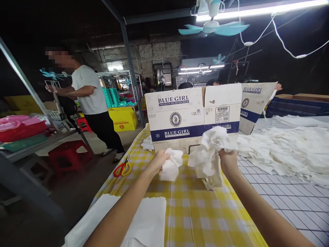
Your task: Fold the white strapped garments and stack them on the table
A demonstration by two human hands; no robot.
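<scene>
My left hand (159, 161) is closed on a small crumpled white cloth (172, 165), held just above the yellow checked tablecloth (190, 209). On the right, my right hand (228, 160) grips a larger bunched white cloth (212, 151) whose lower part hangs down over the table. Both cloths are in front of an upright cardboard box panel (177, 118) printed BLUE GIRL. Flat white fabric (146, 219) with a wavy edge lies under my left forearm. Scissors (122, 169) with red and yellow handles rest near the table's left edge.
A heap of white cloth (288, 147) spreads over the grid-patterned surface (277, 195) at right. Another cardboard flap (254, 103) leans behind it. A person (87, 89) in a white shirt stands at left, near a red stool (69, 156). A fan (212, 27) hangs overhead.
</scene>
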